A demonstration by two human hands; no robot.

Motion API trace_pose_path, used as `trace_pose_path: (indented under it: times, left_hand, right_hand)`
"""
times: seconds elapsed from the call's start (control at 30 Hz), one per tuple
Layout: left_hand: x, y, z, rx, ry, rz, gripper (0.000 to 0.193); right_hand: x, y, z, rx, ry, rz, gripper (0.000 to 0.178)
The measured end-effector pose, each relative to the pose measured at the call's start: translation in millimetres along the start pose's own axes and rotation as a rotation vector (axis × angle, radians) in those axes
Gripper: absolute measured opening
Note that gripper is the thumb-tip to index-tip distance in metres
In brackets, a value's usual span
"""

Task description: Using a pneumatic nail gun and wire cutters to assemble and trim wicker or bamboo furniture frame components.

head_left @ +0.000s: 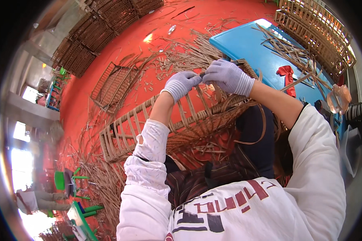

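A long brown woven basket (201,116) with open slatted sides lies across my lap, tilted. Above its far side, my left hand (184,84) and my right hand (229,78) nearly meet, both in pale striped knit gloves. Between their fingertips shows a short dark strip (202,75), pinched from both sides; its ends are hidden by the gloves. Fingers of both hands are closed. From the basket's right end, a loose strip of weaving material (264,124) curves down by my leg.
At the right stands a blue table (245,42) with a pile of strips (285,44) and a red cloth (286,76). Another woven basket (114,86) sits on the red floor (145,52), among scattered strips. Stacked baskets (92,36) rise at far left. A person (38,201) stands at left.
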State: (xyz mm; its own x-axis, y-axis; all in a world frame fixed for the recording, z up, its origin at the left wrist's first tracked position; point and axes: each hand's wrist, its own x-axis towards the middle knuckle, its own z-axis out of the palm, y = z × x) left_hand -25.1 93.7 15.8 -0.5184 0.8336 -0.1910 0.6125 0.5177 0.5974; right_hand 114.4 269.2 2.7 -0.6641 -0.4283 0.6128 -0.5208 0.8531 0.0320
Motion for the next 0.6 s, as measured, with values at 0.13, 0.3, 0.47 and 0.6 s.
trace_pose_path:
  times: [0.13, 0.3, 0.47, 0.6]
  left_hand:
    - [0, -2, 1, -0.002, 0.004, 0.007, 0.04]
    - [0, -2, 5, 0.098, 0.062, -0.002, 0.042]
    - [-6, 8, 9, 0.223, 0.134, -0.003, 0.044]
    - [-15, 15, 16, 0.296, 0.241, -0.018, 0.043]
  right_hand:
    - [5, 7, 4, 0.232, 0.069, 0.23, 0.014]
    - [37, 20, 12, 0.246, -0.092, 0.503, 0.02]
    - [51, 32, 21, 0.172, -0.423, 0.691, 0.034]
    - [66, 35, 14, 0.22, -0.545, 0.735, 0.035]
